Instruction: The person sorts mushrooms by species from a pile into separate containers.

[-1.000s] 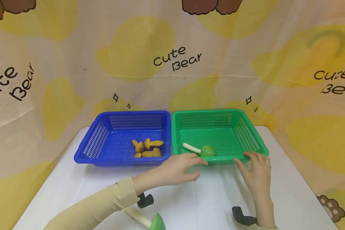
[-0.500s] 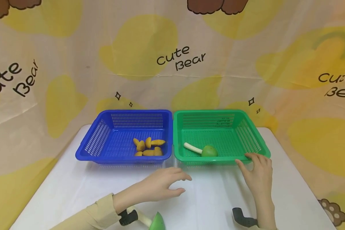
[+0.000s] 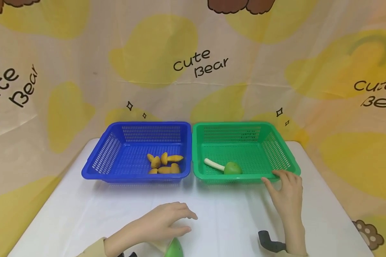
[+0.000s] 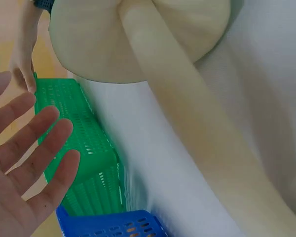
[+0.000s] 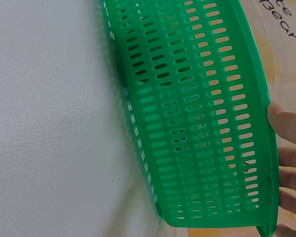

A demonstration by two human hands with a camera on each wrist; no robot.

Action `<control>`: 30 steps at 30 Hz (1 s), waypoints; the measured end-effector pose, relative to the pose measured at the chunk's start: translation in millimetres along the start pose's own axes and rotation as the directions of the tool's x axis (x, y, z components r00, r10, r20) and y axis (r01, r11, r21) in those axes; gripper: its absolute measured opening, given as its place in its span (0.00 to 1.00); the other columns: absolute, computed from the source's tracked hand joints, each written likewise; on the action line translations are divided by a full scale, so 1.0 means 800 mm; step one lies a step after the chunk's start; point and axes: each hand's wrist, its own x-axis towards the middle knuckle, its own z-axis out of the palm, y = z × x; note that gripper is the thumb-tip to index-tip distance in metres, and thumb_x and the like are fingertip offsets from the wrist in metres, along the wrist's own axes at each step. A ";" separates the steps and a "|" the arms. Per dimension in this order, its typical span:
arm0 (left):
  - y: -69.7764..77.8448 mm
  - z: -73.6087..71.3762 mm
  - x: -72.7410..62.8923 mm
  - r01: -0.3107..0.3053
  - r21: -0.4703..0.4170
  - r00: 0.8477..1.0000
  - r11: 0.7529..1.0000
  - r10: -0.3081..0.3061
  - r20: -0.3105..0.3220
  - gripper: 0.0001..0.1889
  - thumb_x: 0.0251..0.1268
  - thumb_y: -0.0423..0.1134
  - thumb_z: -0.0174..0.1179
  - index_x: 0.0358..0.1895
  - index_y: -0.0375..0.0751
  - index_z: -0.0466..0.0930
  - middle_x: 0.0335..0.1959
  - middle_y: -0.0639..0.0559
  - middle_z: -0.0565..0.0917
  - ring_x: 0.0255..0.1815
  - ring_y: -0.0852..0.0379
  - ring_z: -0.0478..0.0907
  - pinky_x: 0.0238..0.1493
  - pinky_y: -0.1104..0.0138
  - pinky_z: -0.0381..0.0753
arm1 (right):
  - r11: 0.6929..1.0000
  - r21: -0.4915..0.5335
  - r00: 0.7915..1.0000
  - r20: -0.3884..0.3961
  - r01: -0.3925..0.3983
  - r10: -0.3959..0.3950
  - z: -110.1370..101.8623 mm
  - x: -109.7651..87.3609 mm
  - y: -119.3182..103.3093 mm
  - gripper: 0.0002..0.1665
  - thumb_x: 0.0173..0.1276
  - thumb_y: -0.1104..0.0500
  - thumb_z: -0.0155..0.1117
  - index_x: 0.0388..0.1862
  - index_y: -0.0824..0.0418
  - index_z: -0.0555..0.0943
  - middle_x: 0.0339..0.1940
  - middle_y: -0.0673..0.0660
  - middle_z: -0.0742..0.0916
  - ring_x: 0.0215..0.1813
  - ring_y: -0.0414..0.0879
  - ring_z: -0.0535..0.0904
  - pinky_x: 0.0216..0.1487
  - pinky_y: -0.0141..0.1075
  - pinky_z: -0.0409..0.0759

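Note:
My left hand (image 3: 161, 222) hovers over the white table with fingers spread and nothing held. Just below it lies a toy mushroom (image 3: 174, 248) with a green cap, its pale stem partly hidden by the hand. The left wrist view has this mushroom's stem (image 4: 197, 113) and cap underside up close, apart from the fingers. At the right, my right hand (image 3: 287, 194) holds the front rim of a green basket (image 3: 254, 177), thumb outside and fingertips over the edge. Inside that basket rests another green-capped mushroom (image 3: 233, 168) with a white stem.
A blue basket (image 3: 132, 177) stands against the green one's left side. Several small brown mushrooms (image 3: 164, 170) lie in its right front corner. Behind both hangs a patterned cloth (image 3: 161, 53). The white table (image 3: 218, 214) extends in front of the baskets.
My left hand has drawn back from the green basket's front, down and to the left, to above the mushroom on the table. The right hand stays at the rim.

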 end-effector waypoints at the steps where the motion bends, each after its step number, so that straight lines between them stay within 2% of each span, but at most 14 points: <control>1: -0.001 0.000 -0.003 -0.004 -0.003 1.000 1.000 0.004 -0.004 0.15 0.71 0.51 0.52 0.55 0.56 0.79 0.47 0.66 0.81 0.52 0.68 0.77 0.52 0.69 0.79 | 1.000 -0.001 1.000 -0.003 0.003 -0.003 0.000 0.000 0.000 0.23 0.52 0.59 0.76 0.44 0.70 0.80 0.46 0.70 0.82 0.55 0.66 0.68 0.58 0.58 0.63; 6: -0.007 0.003 -0.019 -0.024 0.013 0.999 1.000 0.024 -0.025 0.14 0.72 0.49 0.51 0.54 0.55 0.79 0.46 0.64 0.82 0.51 0.68 0.77 0.52 0.68 0.80 | 1.000 -0.001 1.000 -0.006 0.004 -0.004 -0.001 0.000 -0.002 0.23 0.51 0.59 0.76 0.43 0.70 0.81 0.46 0.70 0.82 0.55 0.67 0.68 0.58 0.59 0.64; 14: -0.024 0.006 -0.044 0.029 0.061 0.999 0.998 -0.027 -0.027 0.13 0.69 0.41 0.55 0.54 0.52 0.79 0.45 0.63 0.82 0.48 0.67 0.77 0.51 0.65 0.80 | 1.000 0.007 1.000 -0.023 0.020 -0.020 0.001 0.002 -0.001 0.23 0.50 0.60 0.76 0.43 0.71 0.80 0.45 0.71 0.82 0.53 0.68 0.68 0.56 0.59 0.64; 18: -0.031 0.008 -0.055 0.059 0.006 0.998 0.998 -0.059 -0.011 0.14 0.67 0.38 0.55 0.54 0.52 0.79 0.45 0.62 0.82 0.47 0.66 0.77 0.50 0.66 0.80 | 1.000 0.009 1.000 -0.021 0.016 -0.016 0.001 0.003 -0.002 0.23 0.51 0.60 0.76 0.43 0.71 0.80 0.45 0.71 0.82 0.54 0.67 0.68 0.57 0.59 0.64; 21: -0.036 0.011 -0.063 0.059 -0.045 0.998 0.997 -0.059 0.009 0.15 0.67 0.37 0.55 0.55 0.51 0.79 0.46 0.62 0.83 0.47 0.66 0.77 0.49 0.67 0.80 | 1.000 0.006 1.000 -0.012 0.005 -0.005 0.000 0.003 -0.003 0.23 0.51 0.60 0.76 0.43 0.70 0.80 0.46 0.70 0.82 0.54 0.67 0.68 0.58 0.59 0.63; 27: -0.040 0.020 -0.079 0.065 -0.038 0.998 0.997 -0.064 0.026 0.15 0.62 0.40 0.59 0.53 0.56 0.79 0.45 0.66 0.81 0.47 0.69 0.75 0.47 0.67 0.79 | 1.000 0.002 1.000 0.000 -0.017 0.017 -0.002 0.002 -0.004 0.23 0.52 0.59 0.76 0.44 0.70 0.80 0.47 0.70 0.82 0.56 0.67 0.68 0.58 0.59 0.63; 30: -0.042 0.023 -0.084 0.058 -0.039 0.998 0.998 -0.058 0.020 0.17 0.58 0.39 0.62 0.51 0.57 0.79 0.44 0.68 0.80 0.45 0.70 0.74 0.44 0.70 0.78 | 1.000 0.005 1.000 0.006 -0.023 0.023 -0.002 0.002 -0.005 0.23 0.52 0.59 0.75 0.44 0.70 0.80 0.48 0.70 0.82 0.56 0.68 0.67 0.58 0.60 0.63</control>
